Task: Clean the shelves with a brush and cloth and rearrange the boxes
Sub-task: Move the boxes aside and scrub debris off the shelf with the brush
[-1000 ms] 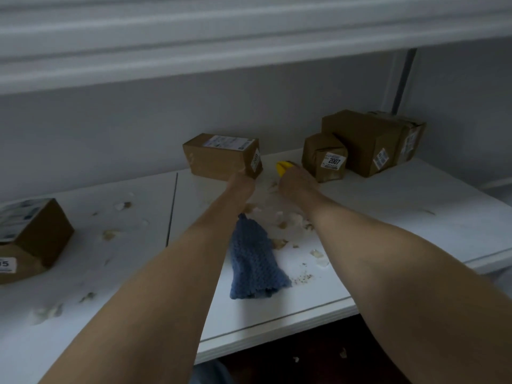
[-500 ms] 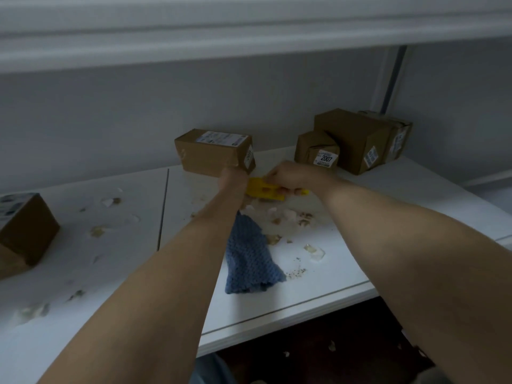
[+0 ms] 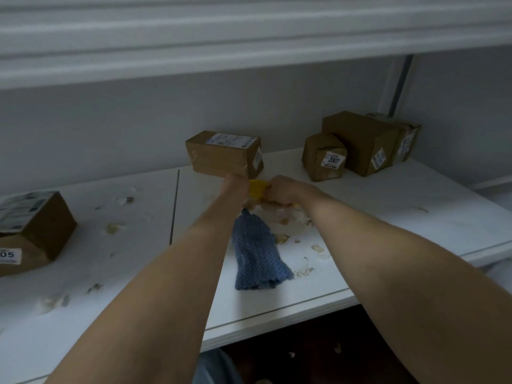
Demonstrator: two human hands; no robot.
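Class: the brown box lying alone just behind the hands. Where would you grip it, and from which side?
Probably best: grip the brown box across its narrow depth, mid-length, coming from above, with the thumb on the front face and the fingers over the back edge. It lies flat, long side forward, top clear.

Left hand is covering cloth top; right hand is hiding most of yellow brush; left edge is cutting off one box.
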